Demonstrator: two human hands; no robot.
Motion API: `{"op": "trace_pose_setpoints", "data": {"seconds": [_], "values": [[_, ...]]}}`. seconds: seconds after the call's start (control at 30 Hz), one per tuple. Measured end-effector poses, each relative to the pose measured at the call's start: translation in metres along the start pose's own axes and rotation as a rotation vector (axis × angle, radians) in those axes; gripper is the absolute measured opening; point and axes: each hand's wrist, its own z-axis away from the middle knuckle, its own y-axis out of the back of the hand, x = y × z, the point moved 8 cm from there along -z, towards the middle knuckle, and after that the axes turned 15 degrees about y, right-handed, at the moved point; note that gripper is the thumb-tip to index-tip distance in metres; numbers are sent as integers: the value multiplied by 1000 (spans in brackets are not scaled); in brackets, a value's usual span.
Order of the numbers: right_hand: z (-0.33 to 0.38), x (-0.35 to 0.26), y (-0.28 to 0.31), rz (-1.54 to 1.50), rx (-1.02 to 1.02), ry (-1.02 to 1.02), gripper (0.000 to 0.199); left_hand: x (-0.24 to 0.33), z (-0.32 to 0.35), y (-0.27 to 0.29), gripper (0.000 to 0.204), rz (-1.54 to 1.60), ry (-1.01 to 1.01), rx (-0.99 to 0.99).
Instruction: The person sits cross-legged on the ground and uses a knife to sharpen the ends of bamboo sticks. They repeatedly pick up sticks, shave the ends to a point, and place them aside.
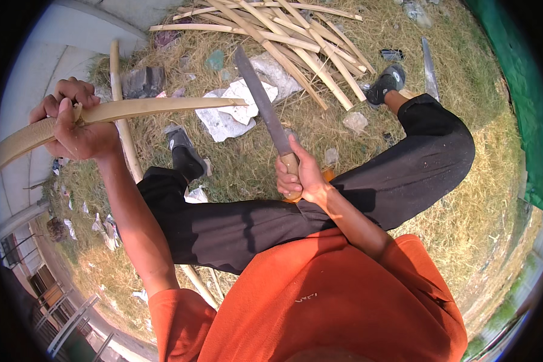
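Observation:
My left hand (78, 120) is raised at the left, its fingers wrapped round a bamboo strip (157, 107). The strip runs past both sides of the fist and narrows to a point toward the middle. In front of my lap, my right hand (304, 175) grips the wooden handle of a large knife (260, 96). Its long, dark blade slants up and away to the left. The strip's tip ends a little left of the blade, and the two look apart.
A pile of split bamboo strips (295, 36) lies on dry grass at the far side. Pale stones (223, 117) and a saw-like blade (429, 69) lie on the ground. A pole (119, 90) stands at the left by a pale wall (72, 30). Green sheeting (513, 90) borders the right.

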Motion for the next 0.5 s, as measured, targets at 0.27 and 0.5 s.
{"op": "trace_pose_setpoints", "data": {"seconds": [0.27,0.5], "values": [[11,-40,-18,582,125,492,65,-2,-6,5,13,96,-22,-83],[-19,-2,40,1266,253,322,64,-8,-7,5,14,122,25,-121]]}}
